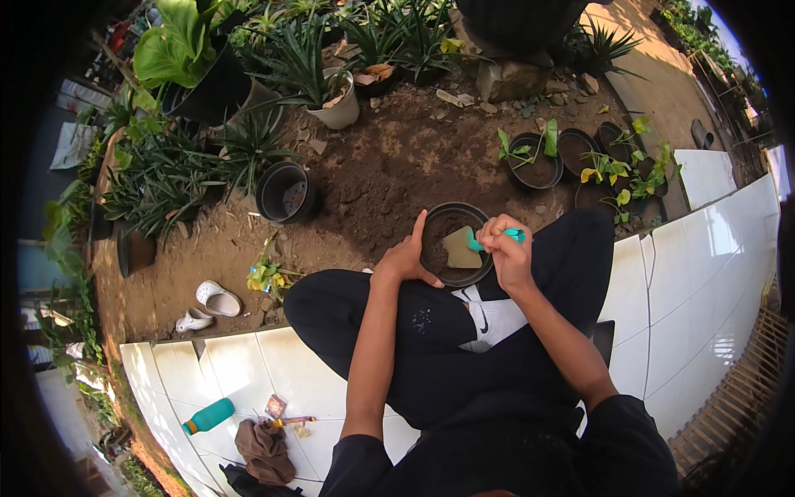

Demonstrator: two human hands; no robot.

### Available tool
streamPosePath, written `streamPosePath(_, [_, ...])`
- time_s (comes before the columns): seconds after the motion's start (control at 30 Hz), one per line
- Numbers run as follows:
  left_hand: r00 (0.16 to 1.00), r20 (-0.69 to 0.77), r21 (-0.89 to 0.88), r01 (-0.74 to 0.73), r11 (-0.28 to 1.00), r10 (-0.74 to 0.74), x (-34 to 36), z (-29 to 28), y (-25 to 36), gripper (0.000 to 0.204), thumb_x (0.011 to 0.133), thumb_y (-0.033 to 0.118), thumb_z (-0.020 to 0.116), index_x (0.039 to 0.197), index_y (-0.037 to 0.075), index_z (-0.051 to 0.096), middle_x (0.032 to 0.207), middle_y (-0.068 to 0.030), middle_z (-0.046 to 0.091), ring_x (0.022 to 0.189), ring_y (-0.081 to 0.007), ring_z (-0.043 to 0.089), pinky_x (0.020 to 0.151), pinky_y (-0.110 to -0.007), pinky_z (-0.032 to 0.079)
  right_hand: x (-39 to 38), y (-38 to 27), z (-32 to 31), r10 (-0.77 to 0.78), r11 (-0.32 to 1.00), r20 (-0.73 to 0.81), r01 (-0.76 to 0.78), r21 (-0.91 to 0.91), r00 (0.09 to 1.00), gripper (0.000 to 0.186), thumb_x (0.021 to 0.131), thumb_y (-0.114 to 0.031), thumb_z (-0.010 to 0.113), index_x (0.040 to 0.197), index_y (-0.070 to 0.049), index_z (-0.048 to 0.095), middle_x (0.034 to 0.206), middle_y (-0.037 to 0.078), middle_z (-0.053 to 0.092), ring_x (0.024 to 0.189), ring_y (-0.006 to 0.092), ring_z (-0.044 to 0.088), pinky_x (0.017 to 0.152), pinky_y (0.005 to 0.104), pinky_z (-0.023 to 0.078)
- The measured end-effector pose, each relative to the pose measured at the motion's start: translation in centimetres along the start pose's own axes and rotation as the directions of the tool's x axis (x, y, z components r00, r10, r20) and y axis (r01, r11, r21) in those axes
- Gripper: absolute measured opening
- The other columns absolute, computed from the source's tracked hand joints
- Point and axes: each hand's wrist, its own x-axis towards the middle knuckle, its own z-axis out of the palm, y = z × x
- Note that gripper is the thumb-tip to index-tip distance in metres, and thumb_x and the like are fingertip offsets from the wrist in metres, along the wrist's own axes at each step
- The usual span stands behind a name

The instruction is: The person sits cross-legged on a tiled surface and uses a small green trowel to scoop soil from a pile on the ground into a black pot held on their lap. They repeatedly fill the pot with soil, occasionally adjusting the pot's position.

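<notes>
A black plastic pot [429, 220] with dark soil in it stands on the ground in front of my crossed legs. My left hand [405, 255] rests against the pot's left side, thumb and fingers spread apart around the rim. In my right hand [507, 247] is a garden trowel [462, 250], its turquoise handle wrapped by my fingers. The trowel's pale flat blade lies inside the pot, over the soil. Loose dark soil [364, 199] is spread on the ground just beyond the pot.
An empty-looking black pot [286, 193] stands to the left. Several potted seedlings [534, 161] are at the right, and a white pot [338, 103] with a spiky plant stands farther back. White clogs [219, 299] lie at left. A turquoise bottle [210, 416] and brown cloth [263, 451] lie on white tiles [687, 273].
</notes>
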Motion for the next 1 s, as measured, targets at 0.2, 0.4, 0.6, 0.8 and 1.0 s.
streamPosePath(0.2, [1.0, 0.02, 0.015, 0.014, 1.0, -0.014, 0.0, -0.2, 0.3, 0.17, 0.039, 0.038, 0.104, 0.163, 0.032, -0.012, 0.149, -0.0242, 0.053, 0.138, -0.0416, 0.051, 0.113, -0.054, 0.043, -0.3, 2.7, -0.6, 0.024, 0.974, 0.151, 0.011, -0.227, 0.988, 0.021, 0.08, 0.0, 0.06, 0.069, -0.002, 0.042, 0.072, 0.003, 0.052, 0.066, 0.0105, 0.045, 0.064, 0.0294, 0.039])
streamPosePath(0.4, [1.0, 0.004, 0.002, -0.004, 1.0, 0.004, 0.1, 0.0, -0.2, 0.169, 0.04, 0.039, 0.104, 0.163, 0.034, -0.012, 0.149, -0.0238, 0.053, 0.138, -0.0418, 0.051, 0.111, -0.056, 0.043, 1.6, 0.7, 0.5, 0.08, 0.944, 0.077, -0.051, -0.326, 0.994, 0.019, 0.077, -0.002, 0.066, 0.067, -0.002, 0.049, 0.069, 0.003, 0.054, 0.068, 0.0102, 0.052, 0.063, 0.0292, 0.041])
streamPosePath(0.6, [1.0, 0.013, 0.005, -0.005, 1.0, 0.005, 0.2, 0.0, -0.1, 0.168, 0.041, 0.039, 0.104, 0.163, 0.034, -0.012, 0.148, -0.0246, 0.054, 0.137, -0.0422, 0.052, 0.11, -0.056, 0.044, 0.2, 3.3, -0.7, 0.039, 0.904, 0.234, 0.066, -0.421, 0.971, 0.023, 0.071, 0.001, 0.069, 0.069, -0.005, 0.047, 0.07, -0.001, 0.051, 0.068, 0.0082, 0.049, 0.061, 0.0292, 0.038])
streamPosePath(0.8, [1.0, -0.003, 0.013, -0.005, 1.0, 0.005, -0.1, 0.0, 0.0, 0.168, 0.042, 0.037, 0.104, 0.163, 0.033, -0.012, 0.147, -0.0256, 0.054, 0.137, -0.0419, 0.052, 0.111, -0.054, 0.044, 0.5, 1.2, -0.6, 0.134, 0.99, 0.075, -0.13, -0.057, 0.988, 0.018, 0.077, -0.001, 0.063, 0.071, -0.006, 0.046, 0.073, 0.0, 0.05, 0.067, 0.0079, 0.044, 0.065, 0.0261, 0.038])
streamPosePath(1.0, [1.0, 0.014, 0.019, 0.002, 1.0, -0.002, -0.2, -0.2, 0.4, 0.168, 0.043, 0.037, 0.104, 0.163, 0.031, -0.013, 0.147, -0.0254, 0.054, 0.137, -0.0415, 0.052, 0.112, -0.054, 0.043, -0.4, 2.7, -1.6, 0.068, 0.977, 0.012, -0.064, -0.202, 0.998, 0.022, 0.079, -0.001, 0.066, 0.072, -0.006, 0.046, 0.073, 0.0, 0.051, 0.068, 0.0073, 0.045, 0.064, 0.0268, 0.037])
